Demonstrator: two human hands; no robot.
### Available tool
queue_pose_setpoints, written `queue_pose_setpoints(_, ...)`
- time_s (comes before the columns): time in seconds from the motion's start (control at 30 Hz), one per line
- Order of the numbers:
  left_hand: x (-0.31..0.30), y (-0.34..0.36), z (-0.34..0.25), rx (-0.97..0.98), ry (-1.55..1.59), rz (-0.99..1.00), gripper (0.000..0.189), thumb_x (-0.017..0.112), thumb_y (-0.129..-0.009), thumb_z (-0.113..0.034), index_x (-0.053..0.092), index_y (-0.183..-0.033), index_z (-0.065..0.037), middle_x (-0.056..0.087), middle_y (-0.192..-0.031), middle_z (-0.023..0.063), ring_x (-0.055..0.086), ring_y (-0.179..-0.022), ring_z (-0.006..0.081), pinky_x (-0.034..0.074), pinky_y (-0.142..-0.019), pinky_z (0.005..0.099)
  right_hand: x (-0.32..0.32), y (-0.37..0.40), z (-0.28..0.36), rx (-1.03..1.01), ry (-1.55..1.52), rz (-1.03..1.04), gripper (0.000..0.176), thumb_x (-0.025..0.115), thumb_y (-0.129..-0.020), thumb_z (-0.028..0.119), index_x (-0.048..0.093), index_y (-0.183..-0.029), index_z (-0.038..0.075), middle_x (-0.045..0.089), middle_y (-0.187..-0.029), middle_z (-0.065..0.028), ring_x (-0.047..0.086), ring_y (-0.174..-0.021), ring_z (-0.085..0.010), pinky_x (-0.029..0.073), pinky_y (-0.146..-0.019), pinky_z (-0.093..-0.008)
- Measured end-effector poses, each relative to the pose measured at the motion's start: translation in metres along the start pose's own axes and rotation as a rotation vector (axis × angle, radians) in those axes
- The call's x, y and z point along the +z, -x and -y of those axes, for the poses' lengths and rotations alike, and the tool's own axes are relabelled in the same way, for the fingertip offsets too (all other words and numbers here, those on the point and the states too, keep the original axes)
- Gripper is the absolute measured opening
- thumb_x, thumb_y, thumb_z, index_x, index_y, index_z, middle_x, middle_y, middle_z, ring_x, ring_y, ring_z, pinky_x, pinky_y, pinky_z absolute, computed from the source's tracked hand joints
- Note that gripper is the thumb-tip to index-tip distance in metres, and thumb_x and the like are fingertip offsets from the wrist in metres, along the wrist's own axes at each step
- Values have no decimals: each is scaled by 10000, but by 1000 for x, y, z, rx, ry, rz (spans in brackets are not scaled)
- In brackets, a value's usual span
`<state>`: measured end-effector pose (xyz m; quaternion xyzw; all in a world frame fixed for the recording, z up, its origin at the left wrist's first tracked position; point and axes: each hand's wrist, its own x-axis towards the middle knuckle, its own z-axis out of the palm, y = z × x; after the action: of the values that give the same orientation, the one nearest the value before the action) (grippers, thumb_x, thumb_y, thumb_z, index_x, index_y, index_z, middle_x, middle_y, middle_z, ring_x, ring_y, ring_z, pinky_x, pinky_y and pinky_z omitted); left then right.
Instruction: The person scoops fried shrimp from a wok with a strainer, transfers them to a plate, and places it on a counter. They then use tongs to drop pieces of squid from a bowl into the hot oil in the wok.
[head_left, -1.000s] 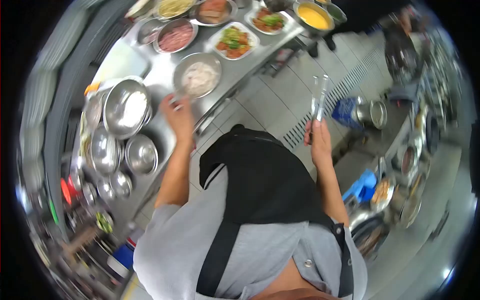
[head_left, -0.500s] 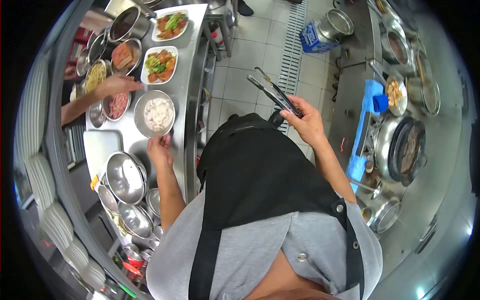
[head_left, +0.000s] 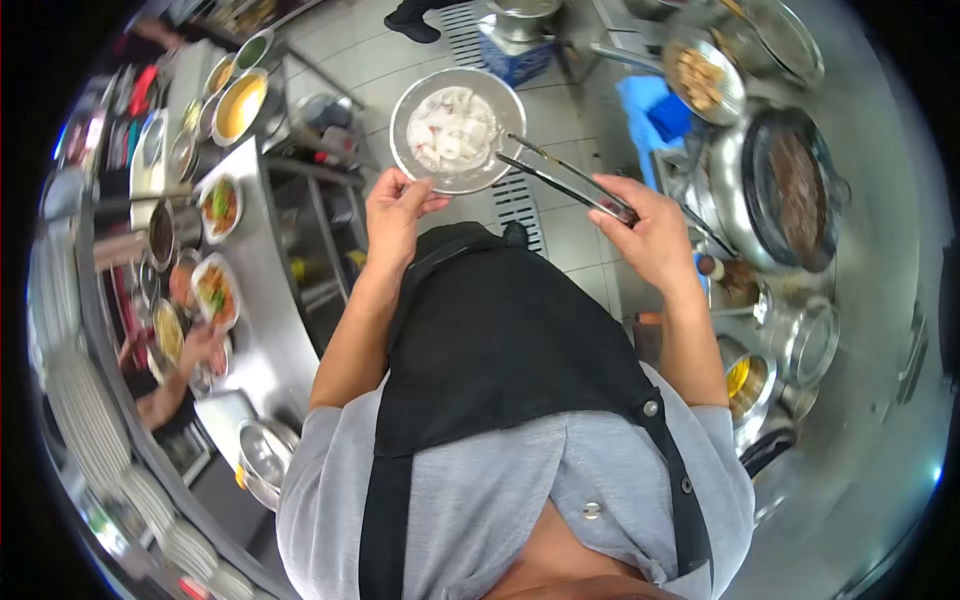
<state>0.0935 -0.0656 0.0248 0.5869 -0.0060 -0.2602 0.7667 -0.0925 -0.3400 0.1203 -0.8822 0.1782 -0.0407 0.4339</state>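
A steel bowl (head_left: pixel 401 150) with pale, whitish sliced food (head_left: pixel 450 128) in it is held up over the floor. My left hand (head_left: pixel 397 212) pinches its near rim, thumb on top. In my right hand (head_left: pixel 645 225) are metal tongs with black grips (head_left: pixel 565 185), their arms apart and their tips at the bowl's right rim, close to the food. Nothing shows between the tips.
Left, a steel counter (head_left: pixel 262 265) bears two white dishes of food, bowls and a white board; another person's hand (head_left: pixel 203 350) is there. Right are a large round pot (head_left: pixel 735 190), a pan of browned pieces (head_left: pixel 700 80) and a blue cloth (head_left: pixel 640 110). Another person's shoe (head_left: pixel 412 27) stands ahead.
The bowl has left the counter and is now over the floor in front of me, held by my left hand. The tongs' tips now reach its rim. My view has turned to the right.
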Motion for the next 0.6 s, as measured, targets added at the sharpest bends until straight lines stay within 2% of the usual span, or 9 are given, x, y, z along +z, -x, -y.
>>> queue_pose_setpoints(0.03,28,-11,2,-1,7,67,148,637,-960,-9,535,-862,-50,681,-941,104,710,-791,188,628,-716,330,-17,1,-4,-32,43,-51,421,789,-863,205,696,-1252,75,746,-1040,-120,702,-784,-208,552,-707,-319)
queue_pose_setpoints(0.07,50,-23,8,-8,-7,112,150,643,-955,-1,528,-870,-45,679,-959,113,718,-797,199,633,-694,324,-35,2,-2,18,52,-70,409,779,-877,166,688,-1264,75,739,-1146,-109,729,-939,-183,567,-779,-321)
queue_pose_setpoints(0.17,113,-39,11,-19,-61,280,152,648,-949,8,523,-878,-42,675,-958,120,714,-774,192,634,-669,308,-51,1,-28,35,139,-192,393,777,-860,205,700,-1226,83,742,-1075,-134,731,-897,-271,566,-740,-386)
queue_pose_setpoints(0.23,146,-48,15,-32,-37,366,157,654,-943,10,520,-881,-42,672,-950,130,710,-757,186,631,-657,295,-65,4,-32,149,263,-131,364,761,-865,193,705,-1208,87,737,-1081,-151,730,-935,-293,565,-798,-408)
queue_pose_setpoints(0.3,168,-65,19,-79,-130,465,116,643,-960,-35,532,-923,-33,679,-930,132,711,-812,206,621,-732,337,-77,9,-41,111,255,-210,351,750,-871,188,706,-1206,90,734,-1082,-165,726,-935,-313,560,-835,-409)
queue_pose_setpoints(0.33,178,-73,21,-93,-137,494,116,643,-960,-35,532,-923,-33,679,-930,132,711,-812,206,621,-732,337,-89,15,-45,183,76,-232,345,761,-866,171,715,-1193,71,742,-1077,-160,734,-914,-287,560,-828,-392)
queue_pose_setpoints(0.4,192,-90,23,-190,-67,484,148,650,-944,-1,521,-882,-36,674,-923,136,724,-768,206,633,-679,309,-111,24,-28,238,50,-323,340,765,-866,155,718,-1189,59,746,-1072,-154,732,-905,-260,557,-825,-371)
queue_pose_setpoints(0.5,224,-123,31,-284,-66,587,134,641,-946,0,523,-887,-26,677,-915,140,726,-763,216,632,-686,317,-140,30,-35,352,58,-497,338,779,-860,114,719,-1179,16,755,-1031,-118,704,-870,-164,550,-781,-294)
queue_pose_setpoints(0.6,243,-154,29,-307,-51,692,121,637,-948,1,529,-897,-18,679,-918,145,727,-762,221,630,-685,317,-155,26,-15,409,-35,-657,331,789,-857,69,717,-1172,-5,743,-989,-69,664,-864,-116,537,-794,-278)
